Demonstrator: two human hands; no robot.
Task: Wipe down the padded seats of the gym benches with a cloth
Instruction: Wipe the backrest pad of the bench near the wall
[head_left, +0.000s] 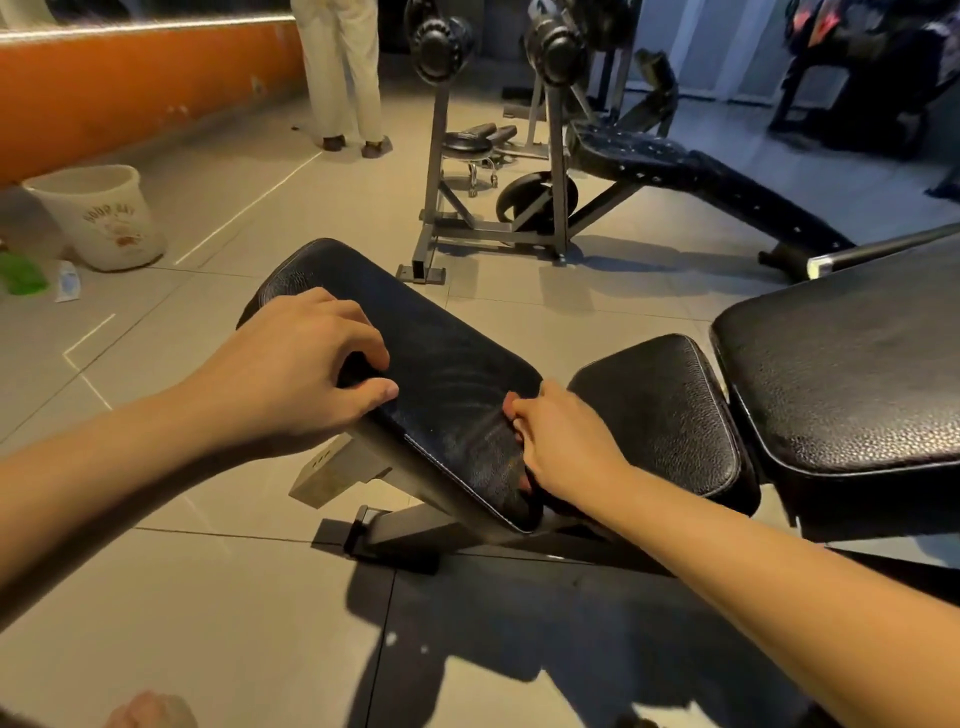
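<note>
A tilted black padded seat (441, 364) stands in the middle, with faint wipe streaks on its surface. My left hand (301, 374) rests on its left side, fingers curled around a small dark bunched cloth (358, 370) that is hard to tell apart from the black pad. My right hand (566, 452) grips the near right edge of that seat, fingers wrapped under the rim. To the right sit a smaller black seat pad (665, 415) and a large black back pad (852, 364) of a neighbouring bench.
A white bucket (98, 218) and a green item (21, 273) sit on the tiled floor at left. A person (343, 78) stands at the back by the orange wall. A barbell rack (493, 171) and a sloped bench (717, 182) stand behind.
</note>
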